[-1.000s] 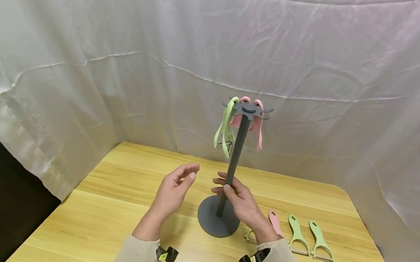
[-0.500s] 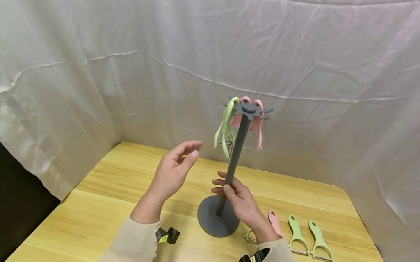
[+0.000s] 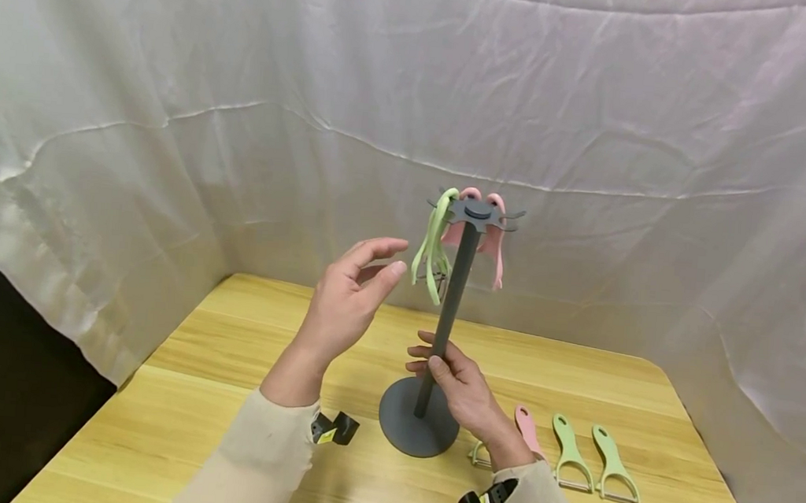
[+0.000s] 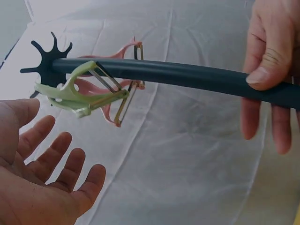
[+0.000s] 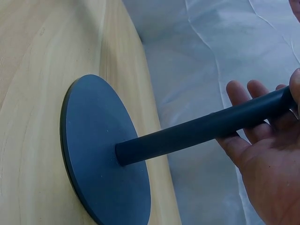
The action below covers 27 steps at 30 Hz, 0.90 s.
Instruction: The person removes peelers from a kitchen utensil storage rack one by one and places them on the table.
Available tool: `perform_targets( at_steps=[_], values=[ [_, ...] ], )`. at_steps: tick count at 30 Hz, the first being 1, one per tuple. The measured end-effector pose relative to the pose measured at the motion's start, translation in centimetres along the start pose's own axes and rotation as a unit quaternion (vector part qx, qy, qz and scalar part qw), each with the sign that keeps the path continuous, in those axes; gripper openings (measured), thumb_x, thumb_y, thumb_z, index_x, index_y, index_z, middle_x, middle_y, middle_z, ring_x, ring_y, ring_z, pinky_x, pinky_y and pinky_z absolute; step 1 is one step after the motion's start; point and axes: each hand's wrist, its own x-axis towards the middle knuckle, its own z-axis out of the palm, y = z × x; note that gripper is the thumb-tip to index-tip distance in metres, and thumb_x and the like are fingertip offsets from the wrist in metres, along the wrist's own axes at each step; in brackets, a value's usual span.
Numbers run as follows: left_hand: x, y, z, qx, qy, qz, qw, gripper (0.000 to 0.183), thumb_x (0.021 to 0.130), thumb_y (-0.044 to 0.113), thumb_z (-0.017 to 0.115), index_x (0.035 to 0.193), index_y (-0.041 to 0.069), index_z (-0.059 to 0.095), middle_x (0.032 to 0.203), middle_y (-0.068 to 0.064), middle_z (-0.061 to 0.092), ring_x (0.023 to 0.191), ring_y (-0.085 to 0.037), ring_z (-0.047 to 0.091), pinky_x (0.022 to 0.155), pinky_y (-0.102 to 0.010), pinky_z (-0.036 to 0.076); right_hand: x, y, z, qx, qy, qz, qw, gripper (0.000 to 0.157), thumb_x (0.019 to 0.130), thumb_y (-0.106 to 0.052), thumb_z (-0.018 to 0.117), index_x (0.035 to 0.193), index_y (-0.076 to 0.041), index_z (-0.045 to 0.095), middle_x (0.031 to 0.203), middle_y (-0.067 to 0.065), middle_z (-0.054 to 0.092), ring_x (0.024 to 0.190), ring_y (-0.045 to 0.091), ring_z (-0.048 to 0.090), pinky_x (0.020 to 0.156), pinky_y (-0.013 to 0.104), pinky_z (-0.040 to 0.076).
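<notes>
A dark grey stand [image 3: 458, 287] with a round base and a ring of hooks on top stands upright on the table. On the left hooks hang green vegetable peelers [image 3: 435, 242], overlapping each other; pink peelers [image 3: 494, 239] hang behind the pole. My right hand [image 3: 466, 391] holds the lower pole, thumb in front and fingers behind. In the right wrist view the pole [image 5: 201, 126] lies between thumb and fingers, above the base [image 5: 103, 145]. My left hand [image 3: 349, 302] is raised just left of the green peelers, fingers loosely bent, holding nothing. The left wrist view shows a gap between it and the green peelers [image 4: 84, 93].
Right of the stand, two green peelers [image 3: 568, 450] lie on the wooden table [image 3: 222, 379]. A pink peeler [image 3: 526, 425] and another green one [image 3: 479, 453] are partly hidden by my right forearm. A pale curtain [image 3: 354, 153] surrounds the table's back and sides.
My left hand has risen and moved right, closer to the hanging green peelers. My right hand stays on the pole, and the stand has not moved.
</notes>
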Motion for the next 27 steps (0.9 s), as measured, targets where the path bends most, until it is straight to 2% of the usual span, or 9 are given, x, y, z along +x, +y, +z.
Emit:
perform_targets(
  at_steps=[7,14,18,27],
  values=[
    [0.8,0.8,0.6,0.029,0.009,0.013,0.9994,0.033,0.105,0.035,0.068,0.136,0.023,0.071,0.143,0.007,0.06,0.13,-0.018,0.06,0.113,-0.045,0.048,0.0,0.0,-0.1,-0.001,-0.001,-0.001,1.0,0.045,0.114,-0.019,0.047,0.157,-0.008,0.046,0.14,0.024,0.064,0.123,0.042,0.068,0.108,0.053,0.053],
    [1.7,1.4,1.0,0.04,0.008,0.017,0.999,0.037,0.103,0.036,0.071,0.136,0.02,0.072,0.144,0.005,0.058,0.136,-0.014,0.053,0.115,-0.046,0.044,0.0,0.1,-0.1,-0.001,-0.004,-0.004,1.0,0.044,0.114,-0.018,0.046,0.158,-0.008,0.046,0.139,0.025,0.064,0.124,0.043,0.068,0.107,0.054,0.053],
    [2.1,1.7,1.3,0.039,-0.001,0.008,0.9992,0.037,0.102,0.035,0.072,0.136,0.02,0.072,0.146,0.003,0.056,0.136,-0.018,0.052,0.116,-0.048,0.043,0.0,0.2,-0.1,-0.002,-0.003,-0.006,1.0,0.044,0.114,-0.018,0.046,0.157,-0.008,0.046,0.139,0.025,0.064,0.124,0.044,0.068,0.107,0.055,0.053],
    [2.7,2.2,1.6,0.047,-0.019,-0.007,0.9987,0.042,0.103,0.038,0.069,0.138,0.016,0.07,0.151,0.003,0.053,0.139,-0.023,0.05,0.116,-0.05,0.043,0.0,0.1,-0.1,-0.004,-0.005,-0.006,1.0,0.044,0.115,-0.018,0.045,0.158,-0.009,0.046,0.138,0.026,0.064,0.124,0.043,0.067,0.105,0.047,0.056]
  ],
)
